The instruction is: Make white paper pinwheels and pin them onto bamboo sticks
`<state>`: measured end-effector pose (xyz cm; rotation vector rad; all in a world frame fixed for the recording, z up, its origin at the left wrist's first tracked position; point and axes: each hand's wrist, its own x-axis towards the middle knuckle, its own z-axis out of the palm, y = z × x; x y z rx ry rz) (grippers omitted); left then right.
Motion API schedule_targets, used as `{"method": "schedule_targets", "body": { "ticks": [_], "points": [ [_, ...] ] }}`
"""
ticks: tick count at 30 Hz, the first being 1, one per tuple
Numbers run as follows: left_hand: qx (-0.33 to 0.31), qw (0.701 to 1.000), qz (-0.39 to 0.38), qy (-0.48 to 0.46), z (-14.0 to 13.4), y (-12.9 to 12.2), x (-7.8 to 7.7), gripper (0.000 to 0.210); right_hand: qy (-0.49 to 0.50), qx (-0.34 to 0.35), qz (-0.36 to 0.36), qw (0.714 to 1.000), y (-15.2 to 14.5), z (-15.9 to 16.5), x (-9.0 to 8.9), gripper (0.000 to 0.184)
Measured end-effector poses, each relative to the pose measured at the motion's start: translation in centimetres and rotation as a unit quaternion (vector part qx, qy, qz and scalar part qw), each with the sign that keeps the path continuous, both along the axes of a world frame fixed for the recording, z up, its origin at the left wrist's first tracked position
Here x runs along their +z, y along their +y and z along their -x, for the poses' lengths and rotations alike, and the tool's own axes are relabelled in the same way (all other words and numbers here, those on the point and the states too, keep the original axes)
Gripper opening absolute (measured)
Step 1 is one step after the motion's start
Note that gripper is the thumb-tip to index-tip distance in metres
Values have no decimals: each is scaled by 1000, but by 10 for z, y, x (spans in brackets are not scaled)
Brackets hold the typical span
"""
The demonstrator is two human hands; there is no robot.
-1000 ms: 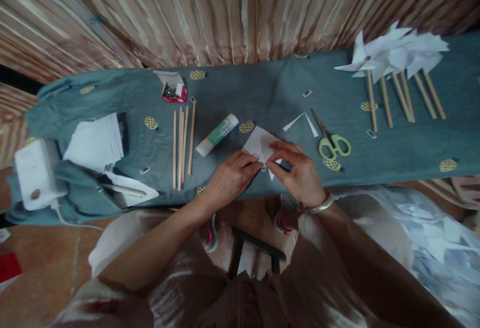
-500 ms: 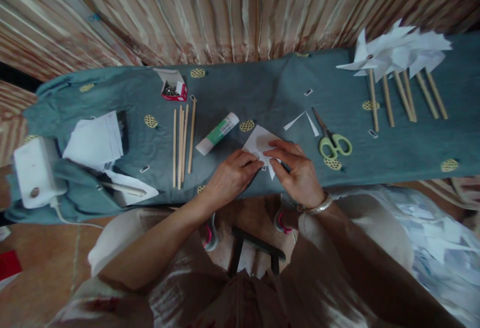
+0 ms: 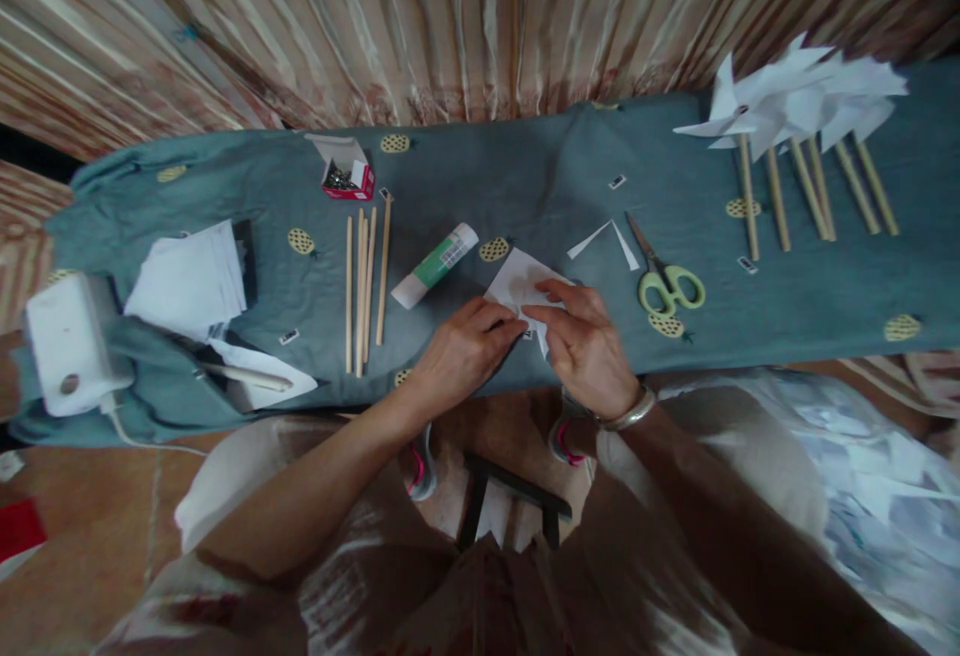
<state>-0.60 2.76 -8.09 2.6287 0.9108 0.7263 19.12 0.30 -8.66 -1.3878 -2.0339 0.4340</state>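
A small white sheet of paper (image 3: 517, 274) lies on the cloth-covered table in front of me, its lower part hidden by my fingers. My left hand (image 3: 469, 351) is closed at the sheet's lower left edge, thumb and forefinger pinched on it. From the other side, my right hand (image 3: 589, 351) has its forefinger and another finger over the paper, and a corner passes under them beside the thumb. A green and white glue stick (image 3: 435, 266) lies just beyond my left hand. Scissors with green handles (image 3: 667, 286) rest right of my right hand, beside a thin V-shaped paper strip (image 3: 619, 236).
Several wooden sticks (image 3: 364, 291) lie left of the glue stick, below an open red box (image 3: 349, 176) of small metal pieces. A stack of paper (image 3: 191, 276) and a white power block (image 3: 75, 346) are far left. Paper pinwheels (image 3: 802, 101) on sticks lie far right.
My right hand's fingers have shifted slightly left over the paper, and its thumb is less spread. My left hand stays at the same edge.
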Motion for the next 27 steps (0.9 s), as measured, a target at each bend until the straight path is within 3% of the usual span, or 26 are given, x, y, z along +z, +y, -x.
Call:
{"method": "schedule_targets", "body": {
  "ticks": [9,17,21,27],
  "points": [
    [4,1000,6,7,1,0,0,21,-30,-38,-10,999,-3,9,1,35],
    [5,1000,-10,-4,-1,1,1,20,85,-46,19,995,3,-8,5,36],
    [2,1000,-16,3,0,1,1,19,78,-84,21,993,13,-14,5,38],
    [-3,1000,-15,-11,1,1,1,22,66,-76,13,995,25,-14,7,38]
  ]
}}
